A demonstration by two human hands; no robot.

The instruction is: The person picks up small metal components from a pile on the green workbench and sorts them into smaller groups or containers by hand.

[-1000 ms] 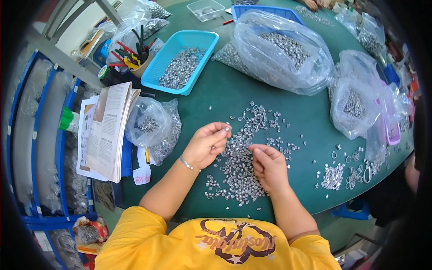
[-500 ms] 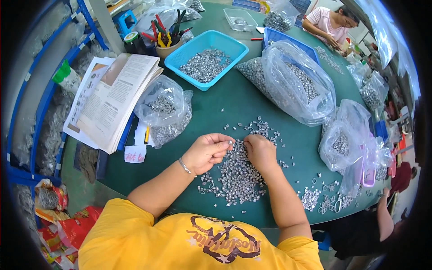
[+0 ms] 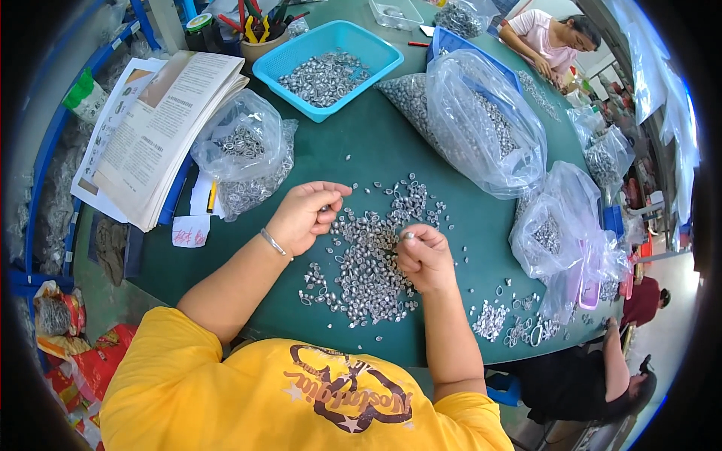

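Left hand (image 3: 304,216): fingers curled, thumb and forefinger pinching one small metal piece (image 3: 325,208). Right hand (image 3: 423,257): fingertips pressed on another piece (image 3: 408,234). Loose metal pile (image 3: 368,263) lies between and below both hands on green table (image 3: 361,150).

On my left, a clear bag (image 3: 244,161) of metal parts lies beside an open white booklet (image 3: 162,128), with a small white paper tag (image 3: 190,231) just below them at the table edge. A large clear bag (image 3: 481,124), part full of the same silver pieces, sits past the middle, and two smaller clear bags (image 3: 560,225) stand to my right. At the lower left, under the table, I see red wrappers (image 3: 90,361).
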